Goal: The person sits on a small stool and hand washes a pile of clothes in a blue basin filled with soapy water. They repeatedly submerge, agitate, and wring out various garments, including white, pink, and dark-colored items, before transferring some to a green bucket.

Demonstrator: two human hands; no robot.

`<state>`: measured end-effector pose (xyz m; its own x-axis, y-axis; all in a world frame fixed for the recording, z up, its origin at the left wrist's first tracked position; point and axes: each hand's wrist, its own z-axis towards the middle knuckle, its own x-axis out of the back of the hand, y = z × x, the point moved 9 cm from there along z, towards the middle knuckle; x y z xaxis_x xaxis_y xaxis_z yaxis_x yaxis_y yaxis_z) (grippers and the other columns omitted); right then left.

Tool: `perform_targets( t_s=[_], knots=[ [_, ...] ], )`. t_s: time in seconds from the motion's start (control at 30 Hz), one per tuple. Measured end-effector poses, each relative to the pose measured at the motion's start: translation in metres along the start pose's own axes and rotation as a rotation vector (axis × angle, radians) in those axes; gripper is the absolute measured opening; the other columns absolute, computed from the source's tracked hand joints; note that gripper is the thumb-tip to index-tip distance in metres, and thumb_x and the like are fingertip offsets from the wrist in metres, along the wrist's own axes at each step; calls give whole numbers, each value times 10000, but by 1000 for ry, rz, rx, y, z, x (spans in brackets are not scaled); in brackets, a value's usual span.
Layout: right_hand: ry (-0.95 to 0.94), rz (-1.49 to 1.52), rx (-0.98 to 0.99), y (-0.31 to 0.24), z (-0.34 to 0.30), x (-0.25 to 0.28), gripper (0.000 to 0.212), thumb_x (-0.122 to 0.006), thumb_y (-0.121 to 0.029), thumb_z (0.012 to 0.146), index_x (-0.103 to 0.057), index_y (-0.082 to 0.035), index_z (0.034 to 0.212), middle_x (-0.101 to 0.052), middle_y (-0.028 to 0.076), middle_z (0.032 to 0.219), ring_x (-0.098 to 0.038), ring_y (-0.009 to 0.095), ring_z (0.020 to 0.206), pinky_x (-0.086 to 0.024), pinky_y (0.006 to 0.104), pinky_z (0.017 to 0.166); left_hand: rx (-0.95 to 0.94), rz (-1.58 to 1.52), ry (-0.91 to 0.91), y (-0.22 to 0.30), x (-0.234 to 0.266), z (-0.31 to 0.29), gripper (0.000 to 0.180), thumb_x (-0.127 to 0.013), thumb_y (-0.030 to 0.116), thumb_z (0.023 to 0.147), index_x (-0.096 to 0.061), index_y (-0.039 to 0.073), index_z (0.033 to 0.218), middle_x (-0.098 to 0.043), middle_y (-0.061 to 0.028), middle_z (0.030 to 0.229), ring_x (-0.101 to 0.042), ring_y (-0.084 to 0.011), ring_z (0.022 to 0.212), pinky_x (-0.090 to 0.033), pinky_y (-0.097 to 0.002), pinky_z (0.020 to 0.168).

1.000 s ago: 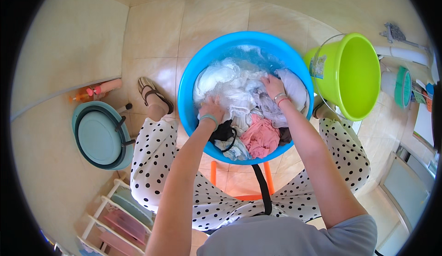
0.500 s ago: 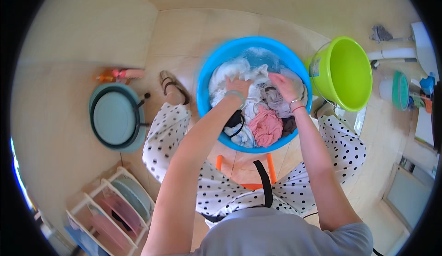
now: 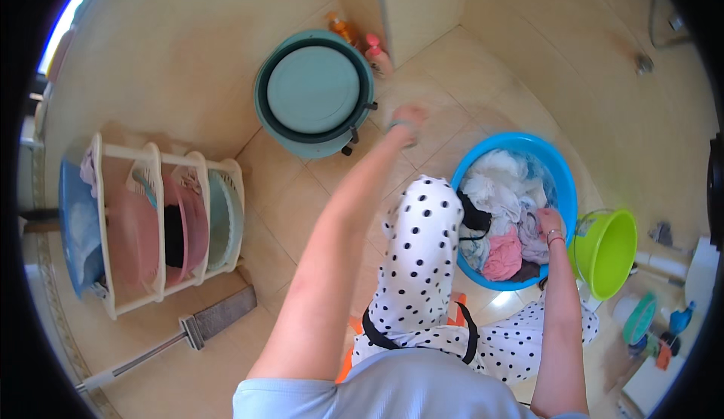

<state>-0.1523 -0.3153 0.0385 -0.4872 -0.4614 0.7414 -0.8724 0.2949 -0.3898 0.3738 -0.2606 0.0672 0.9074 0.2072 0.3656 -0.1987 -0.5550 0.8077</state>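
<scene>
My left hand is stretched out over the tiled floor, beside a pink pump bottle and a folded teal basin. Motion smears its fingers, and I see nothing hanging from it. My right hand lies at the right side of a round blue tub, against a greyish garment; its fingertips are hidden among the cloth. In the tub are wet white clothes, a pink garment and a black piece, with some sudsy water at the far side.
A lime-green bucket stands right of the tub. An amber bottle is by the wall. On the left, a white rack holds several basins, and a flat-headed mop lies below it. Small containers sit at the right.
My left hand has left the clothes in the tub and swung out leftward toward the bottles. My right hand stays at the laundry. The view has turned left.
</scene>
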Motion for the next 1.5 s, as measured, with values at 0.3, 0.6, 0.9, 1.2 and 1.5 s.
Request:
perform_targets(
  t_s=[0.3,0.6,0.9,1.2,1.5],
  knots=[
    [-156,-30,-5,-72,-25,-38,280,-571,-247,849,-663,-56,1032,-670,40,889,-650,153,644,-492,299,418,223,-1190,824,-348,246,-105,654,-646,423,820,-346,165,1340,-377,-85,1343,-424,-284,1162,-531,-518,782],
    [-170,-52,-55,-63,-34,-20,261,-587,-230,840,-665,-58,1019,-674,39,868,-637,138,592,-450,266,422,-54,-1341,928,-292,258,-50,612,-386,491,968,-410,14,1351,-511,-89,1309,-524,-257,1132,-424,-374,980],
    [-163,-65,-87,-30,-32,-29,248,-598,-234,834,-674,-74,1008,-674,26,801,-623,124,555,-440,263,420,-134,-1142,1237,-239,280,-119,612,-468,504,939,-544,-27,1234,-600,-63,1179,-555,-180,1035,-438,-305,890],
    [-211,-46,-81,-37,-43,-37,258,-606,-237,837,-664,-46,1000,-671,34,800,-628,124,565,-448,256,441,-181,-729,1011,-206,341,-64,682,-446,530,936,-484,-52,1290,-557,-114,1257,-535,-201,1097,-405,-306,949],
    [-216,-80,-125,-27,-40,-27,243,-588,-226,862,-660,-39,999,-660,23,787,-608,113,565,-446,239,458,-82,-314,899,-160,373,16,583,-402,498,955,-535,30,1275,-585,-127,1235,-560,-235,1088,-406,-311,935]
  ],
)
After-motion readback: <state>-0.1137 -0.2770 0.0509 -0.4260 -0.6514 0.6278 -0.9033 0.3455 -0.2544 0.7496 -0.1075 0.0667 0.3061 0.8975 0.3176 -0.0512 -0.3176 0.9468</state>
